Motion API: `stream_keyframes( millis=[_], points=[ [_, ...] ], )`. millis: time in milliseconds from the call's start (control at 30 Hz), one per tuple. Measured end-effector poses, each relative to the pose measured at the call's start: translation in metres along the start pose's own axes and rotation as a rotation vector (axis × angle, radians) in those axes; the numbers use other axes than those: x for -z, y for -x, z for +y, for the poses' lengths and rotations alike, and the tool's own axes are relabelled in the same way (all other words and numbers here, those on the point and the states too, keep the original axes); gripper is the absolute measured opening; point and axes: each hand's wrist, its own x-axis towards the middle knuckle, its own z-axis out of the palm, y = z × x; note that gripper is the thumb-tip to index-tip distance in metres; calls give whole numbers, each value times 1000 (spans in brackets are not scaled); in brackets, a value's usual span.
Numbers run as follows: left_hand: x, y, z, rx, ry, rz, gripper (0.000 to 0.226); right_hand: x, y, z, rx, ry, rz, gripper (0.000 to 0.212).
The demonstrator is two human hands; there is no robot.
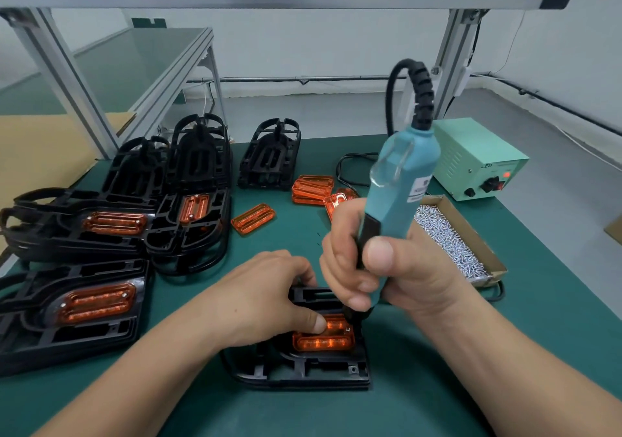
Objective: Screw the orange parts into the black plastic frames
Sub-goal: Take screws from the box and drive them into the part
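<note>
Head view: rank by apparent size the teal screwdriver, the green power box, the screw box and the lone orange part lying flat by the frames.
1. teal screwdriver, though nearness inflates it
2. screw box and green power box, too alike to rank
3. lone orange part, smallest

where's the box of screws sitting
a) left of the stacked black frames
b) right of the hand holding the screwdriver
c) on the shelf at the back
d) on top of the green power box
b: the cardboard box of screws lies on the mat just right of the right hand gripping the screwdriver.

Bare mat (437, 352) right of frame (303, 374); stacked frames (101, 234) crowd left.
</note>
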Motion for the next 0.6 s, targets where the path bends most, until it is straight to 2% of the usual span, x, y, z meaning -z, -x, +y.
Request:
stream_keyframes(
  millis=[133,600],
  points=[
    [0,-1,-1,-2,-24,-7,54,5,1,-1,-3,-35,-40,42],
    [-1,-2,-2,-27,-8,-13,54,6,0,0,-21,-77,-16,36]
  ],
)
